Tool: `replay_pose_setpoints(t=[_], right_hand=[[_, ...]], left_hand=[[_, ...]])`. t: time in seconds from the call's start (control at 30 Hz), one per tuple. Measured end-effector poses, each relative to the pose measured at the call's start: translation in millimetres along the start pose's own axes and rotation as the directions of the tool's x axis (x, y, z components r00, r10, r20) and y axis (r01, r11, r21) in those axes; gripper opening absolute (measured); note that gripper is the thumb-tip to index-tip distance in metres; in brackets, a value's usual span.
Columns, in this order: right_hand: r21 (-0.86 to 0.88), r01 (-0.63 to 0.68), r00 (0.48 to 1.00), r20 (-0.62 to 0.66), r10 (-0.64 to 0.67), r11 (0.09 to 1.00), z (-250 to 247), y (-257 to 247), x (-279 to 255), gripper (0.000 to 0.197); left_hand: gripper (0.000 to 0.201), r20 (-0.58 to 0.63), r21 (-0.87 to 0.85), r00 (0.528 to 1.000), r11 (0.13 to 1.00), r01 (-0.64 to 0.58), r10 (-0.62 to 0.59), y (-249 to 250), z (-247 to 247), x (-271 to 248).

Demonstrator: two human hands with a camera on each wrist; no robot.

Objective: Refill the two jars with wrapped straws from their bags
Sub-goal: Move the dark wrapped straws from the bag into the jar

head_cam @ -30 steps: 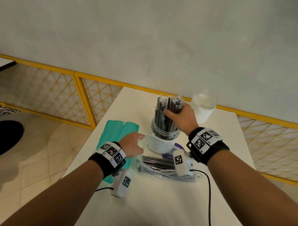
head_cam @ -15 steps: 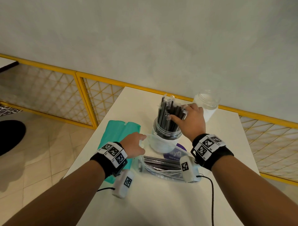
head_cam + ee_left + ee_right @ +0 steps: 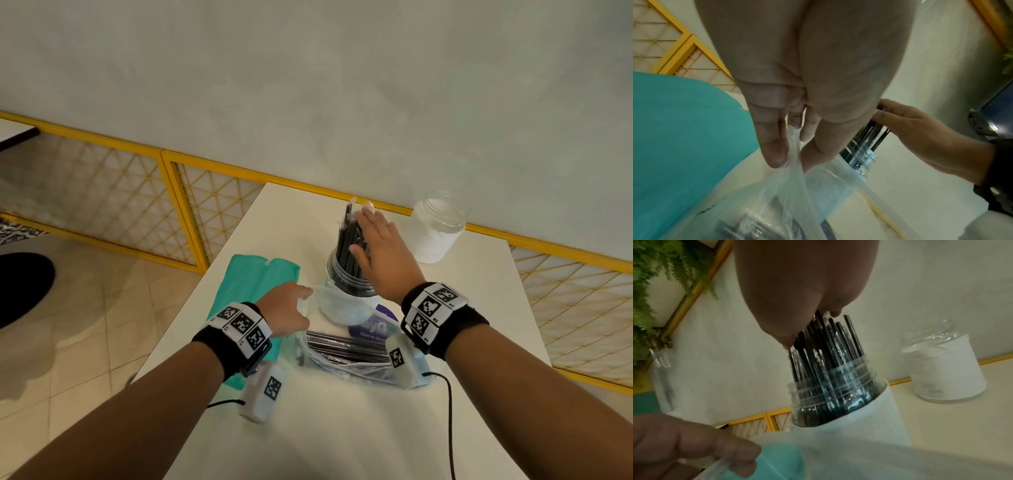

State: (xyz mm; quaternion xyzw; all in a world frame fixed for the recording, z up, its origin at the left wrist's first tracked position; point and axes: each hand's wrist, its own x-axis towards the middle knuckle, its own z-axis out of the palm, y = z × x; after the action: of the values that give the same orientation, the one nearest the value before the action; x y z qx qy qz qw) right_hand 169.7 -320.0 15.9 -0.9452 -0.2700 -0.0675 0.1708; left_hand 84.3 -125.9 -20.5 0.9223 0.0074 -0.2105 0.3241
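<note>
Head view: on the white table (image 3: 342,428) a purple card (image 3: 373,327) lies under the clear bag (image 3: 346,356); its pale lettering is partly covered and too small to read. The near jar (image 3: 346,291), clear with a white wrap around its lower half, stands upright and is packed with black wrapped straws (image 3: 347,240) that stand on end, long axis near vertical and tips leaning slightly away toward the wall. The right hand (image 3: 380,257) lies flat against the tops of them, fingers straight, grasping nothing. Farther back and to the right, well apart from it, the second jar (image 3: 436,228) stands upright with no straws in it. The clear bag lies in front of the near jar with more black straws inside, lying crosswise, left to right. The left hand (image 3: 286,310) holds the bag's mouth. A teal bag (image 3: 255,284) lies flat on the table's left side.

Left wrist view: the left hand's fingertips (image 3: 774,154) pinch a gathered fold of the clear bag (image 3: 797,186) — thumb against the fingers. The teal bag (image 3: 684,138) lies to the left.

Right wrist view: the right hand's palm (image 3: 797,288) presses down on the straw tips (image 3: 828,340), the fingers uncurled; the straws fan out of the jar's threaded neck (image 3: 830,395). The second jar (image 3: 945,369) stands behind, wrapped in white as well — nothing legible on either wrap.
</note>
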Motion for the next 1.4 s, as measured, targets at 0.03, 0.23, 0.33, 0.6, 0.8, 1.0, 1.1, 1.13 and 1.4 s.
replay_pose_setpoints(t=[0.03, 0.23, 0.33, 0.6, 0.8, 1.0, 1.1, 1.13, 1.4], right_hand=[[-0.025, -0.012, 1.0, -0.003, 0.012, 1.0, -2, 2, 1, 0.057], [-0.022, 0.058, 0.998, 0.005, -0.058, 0.998, -2, -3, 12, 0.075], [-0.092, 0.05, 0.997, 0.068, -0.044, 0.994, -2, -5, 20, 0.083], [-0.165, 0.064, 0.997, -0.04, -0.071, 0.984, -6, -17, -4, 0.076], [0.075, 0.168, 0.958, 0.224, -0.181, 0.983, 27, -36, -61, 0.023], [-0.124, 0.0, 0.75, 0.656, 0.082, 0.992, 90, -27, -84, 0.066], [-0.197, -0.037, 0.711, 0.684, 0.165, 0.98, 109, -21, -87, 0.081], [-0.215, -0.016, 0.725, 0.67, 0.159, 0.977, 114, -19, -88, 0.079], [0.007, -0.109, 0.798, 0.597, 0.083, 0.994, 100, -13, -77, 0.028]], left_hand=[[0.067, 0.002, 0.0, 1.0, 1.0, 0.001, -0.001, -1, 0, 0], [0.066, 0.001, 0.004, 1.0, 1.0, -0.004, 0.004, 1, -2, 0], [0.066, 0.004, 0.002, 1.0, 1.0, -0.009, 0.009, 1, -2, 1], [0.066, -0.015, -0.017, 1.0, 1.0, -0.015, 0.015, -4, 2, -3], [0.066, -0.045, -0.021, 0.997, 0.998, -0.061, 0.06, -6, 8, -11], [0.064, -0.034, -0.029, 0.993, 0.993, -0.115, 0.114, -6, 17, -23], [0.062, -0.031, -0.041, 0.99, 0.989, -0.139, 0.138, -7, 23, -26], [0.061, -0.033, -0.044, 0.989, 0.989, -0.144, 0.142, -8, 24, -27], [0.061, -0.058, -0.088, 0.994, 0.991, -0.101, 0.096, -18, 15, -24]])
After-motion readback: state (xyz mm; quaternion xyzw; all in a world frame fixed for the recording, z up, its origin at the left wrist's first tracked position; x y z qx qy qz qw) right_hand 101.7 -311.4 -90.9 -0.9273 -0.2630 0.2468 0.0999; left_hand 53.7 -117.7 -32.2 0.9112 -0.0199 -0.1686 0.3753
